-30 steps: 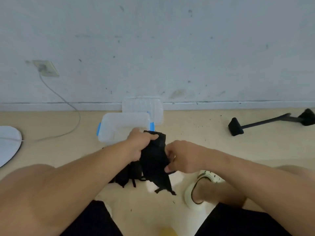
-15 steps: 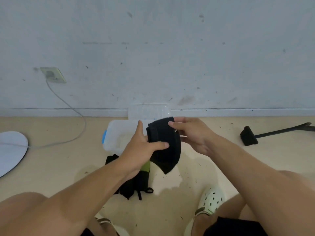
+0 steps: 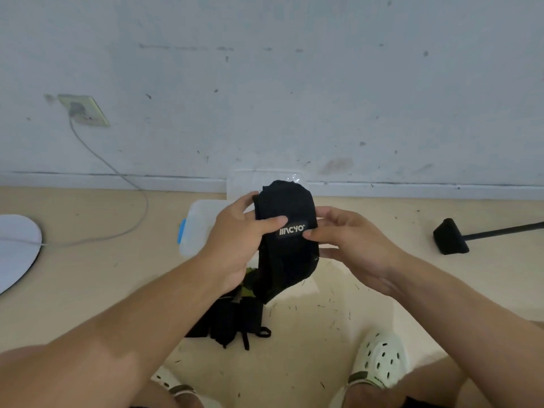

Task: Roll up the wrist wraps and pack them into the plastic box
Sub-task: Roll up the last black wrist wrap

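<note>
A black wrist wrap (image 3: pixel 287 251) with a white logo patch is held up in front of me, partly rolled, its loose end hanging down. My left hand (image 3: pixel 237 241) grips its left side with the thumb across the front. My right hand (image 3: pixel 351 241) pinches its right edge beside the logo. Behind the wrap the clear plastic box (image 3: pixel 195 228) with a blue clip sits on the floor, largely hidden by my hands. Its clear lid (image 3: pixel 244 181) leans against the wall. More black wraps (image 3: pixel 235 319) lie in a heap on the floor below my hands.
A white cable (image 3: pixel 117 175) runs from a wall socket (image 3: pixel 84 110) to a white round object (image 3: pixel 16 248) at the left. A black long-handled tool (image 3: pixel 452 240) lies on the floor at the right. My feet in white clogs (image 3: pixel 379 360) are at the bottom.
Both hands have lifted the wrap higher, in front of the box and lid. The wrap has been turned so that its logo patch faces me. My right hand has shifted from its top to its right edge.
</note>
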{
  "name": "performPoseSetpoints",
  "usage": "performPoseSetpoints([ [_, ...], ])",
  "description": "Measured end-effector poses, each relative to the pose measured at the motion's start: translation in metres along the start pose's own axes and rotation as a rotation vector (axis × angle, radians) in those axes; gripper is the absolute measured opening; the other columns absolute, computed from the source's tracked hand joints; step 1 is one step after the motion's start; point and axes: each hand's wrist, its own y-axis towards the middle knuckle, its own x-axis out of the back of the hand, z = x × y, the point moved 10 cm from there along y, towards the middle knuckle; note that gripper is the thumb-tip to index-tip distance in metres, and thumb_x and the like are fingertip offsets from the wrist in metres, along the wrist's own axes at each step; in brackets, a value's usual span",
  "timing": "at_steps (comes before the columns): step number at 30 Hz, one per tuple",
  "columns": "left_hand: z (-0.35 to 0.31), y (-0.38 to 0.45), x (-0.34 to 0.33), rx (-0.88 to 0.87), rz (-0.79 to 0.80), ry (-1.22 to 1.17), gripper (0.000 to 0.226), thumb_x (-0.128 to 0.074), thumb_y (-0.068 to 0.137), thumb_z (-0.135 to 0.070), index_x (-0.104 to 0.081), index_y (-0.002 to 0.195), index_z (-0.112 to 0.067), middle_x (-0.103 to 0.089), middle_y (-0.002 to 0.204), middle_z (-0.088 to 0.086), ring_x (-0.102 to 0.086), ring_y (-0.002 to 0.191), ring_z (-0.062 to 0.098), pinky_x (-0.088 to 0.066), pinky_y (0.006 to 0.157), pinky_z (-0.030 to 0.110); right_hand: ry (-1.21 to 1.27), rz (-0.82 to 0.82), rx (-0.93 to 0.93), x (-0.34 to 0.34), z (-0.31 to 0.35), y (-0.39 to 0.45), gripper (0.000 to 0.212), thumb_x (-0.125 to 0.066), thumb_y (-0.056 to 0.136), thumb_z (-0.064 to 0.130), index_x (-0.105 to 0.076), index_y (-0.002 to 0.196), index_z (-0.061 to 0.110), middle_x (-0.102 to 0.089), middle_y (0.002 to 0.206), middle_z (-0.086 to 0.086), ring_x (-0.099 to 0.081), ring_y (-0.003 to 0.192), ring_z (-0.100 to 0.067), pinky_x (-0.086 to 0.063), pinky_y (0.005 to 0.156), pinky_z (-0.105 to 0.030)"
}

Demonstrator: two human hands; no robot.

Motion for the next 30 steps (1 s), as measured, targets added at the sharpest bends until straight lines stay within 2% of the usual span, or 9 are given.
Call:
performPoseSetpoints([
  [2, -0.003, -0.003, -0.003, -0.039, 0.015, 0.085, 0.061, -0.08, 0.086, -0.003, -0.06, 0.136, -0.031, -0.08, 0.104, -0.005, -0.076, 0.1, 0.017, -0.059, 0.088, 0.034, 0.035, -0.036, 0.066, 0.007, 0.007, 0.0, 0.035, -0.064, 0.094, 0.001, -0.069, 0.124, 0.019, -0.077, 0.113, -0.008, -0.074, 0.105, -0.018, -0.056, 0.087, -0.032],
  [4, -0.001, -0.006, -0.005, -0.055, 0.008, 0.134, 0.061, -0.079, 0.085, 0.001, -0.061, 0.131, -0.034, -0.081, 0.099, -0.004, -0.078, 0.095, 0.018, -0.061, 0.083, 0.037, 0.01, -0.099, 0.136, 0.015, 0.015, -0.003, 0.026, -0.067, 0.095, 0.006, -0.072, 0.118, 0.017, -0.078, 0.109, -0.006, -0.075, 0.101, -0.016, -0.057, 0.084, -0.028],
  [7, 0.006, -0.007, -0.012, -0.067, 0.035, 0.159, 0.066, -0.08, 0.084, 0.004, -0.06, 0.132, -0.036, -0.081, 0.098, -0.001, -0.078, 0.095, 0.023, -0.061, 0.091, 0.049, -0.018, -0.18, 0.168, 0.021, 0.014, -0.006, 0.022, -0.076, 0.091, 0.018, -0.074, 0.113, 0.015, -0.078, 0.102, -0.011, -0.076, 0.095, -0.019, -0.06, 0.089, -0.033],
  [11, 0.008, -0.008, -0.018, -0.058, 0.054, 0.073, 0.084, -0.082, 0.084, -0.004, -0.044, 0.151, -0.037, -0.08, 0.109, -0.005, -0.076, 0.103, 0.016, -0.058, 0.095, 0.041, -0.049, -0.229, 0.164, 0.027, 0.01, -0.008, 0.025, -0.081, 0.087, 0.014, -0.071, 0.11, 0.016, -0.076, 0.095, -0.011, -0.074, 0.093, -0.03, -0.059, 0.096, -0.044],
  [14, 0.002, -0.008, -0.017, -0.081, 0.024, 0.006, 0.08, -0.08, 0.089, -0.015, -0.039, 0.153, -0.039, -0.077, 0.117, -0.009, -0.074, 0.108, 0.012, -0.057, 0.096, 0.036, -0.1, -0.242, 0.141, 0.03, 0.008, -0.01, 0.031, -0.082, 0.086, 0.015, -0.064, 0.109, 0.024, -0.073, 0.088, -0.003, -0.071, 0.087, -0.029, -0.055, 0.079, -0.035],
  [17, -0.004, -0.009, -0.017, -0.126, 0.002, 0.025, 0.078, -0.078, 0.09, -0.012, -0.04, 0.152, -0.042, -0.078, 0.115, -0.008, -0.074, 0.107, 0.013, -0.058, 0.096, 0.038, -0.127, -0.233, 0.137, 0.028, 0.006, -0.013, 0.032, -0.082, 0.086, 0.017, -0.062, 0.11, 0.028, -0.072, 0.09, 0.0, -0.069, 0.076, -0.016, -0.046, 0.067, -0.023],
  [21, -0.007, -0.012, -0.025, -0.161, 0.027, 0.089, 0.08, -0.08, 0.089, -0.012, -0.041, 0.151, -0.044, -0.079, 0.111, -0.01, -0.074, 0.107, 0.012, -0.054, 0.104, 0.043, -0.064, -0.261, 0.181, 0.029, 0.01, -0.018, 0.026, -0.082, 0.086, 0.03, -0.069, 0.107, 0.027, -0.075, 0.098, -0.003, -0.075, 0.086, -0.02, -0.059, 0.083, -0.035],
  [24, -0.007, -0.013, -0.029, -0.169, 0.052, 0.105, 0.082, -0.08, 0.089, -0.012, -0.038, 0.153, -0.042, -0.079, 0.111, -0.011, -0.074, 0.108, 0.012, -0.053, 0.106, 0.044, -0.019, -0.285, 0.182, 0.032, 0.01, -0.02, 0.024, -0.082, 0.086, 0.031, -0.072, 0.107, 0.025, -0.075, 0.1, -0.008, -0.076, 0.087, -0.021, -0.061, 0.085, -0.037],
  [30, 0.01, -0.009, -0.035, 0.029, 0.105, -0.13, 0.074, -0.074, 0.092, -0.022, -0.038, 0.157, -0.026, -0.077, 0.118, -0.003, -0.075, 0.105, 0.016, -0.056, 0.097, 0.038, -0.031, -0.262, 0.211, 0.027, 0.013, -0.023, 0.009, -0.079, 0.089, 0.015, -0.076, 0.097, 0.018, -0.075, 0.091, -0.008, -0.073, 0.077, -0.019, -0.053, 0.066, -0.016],
])
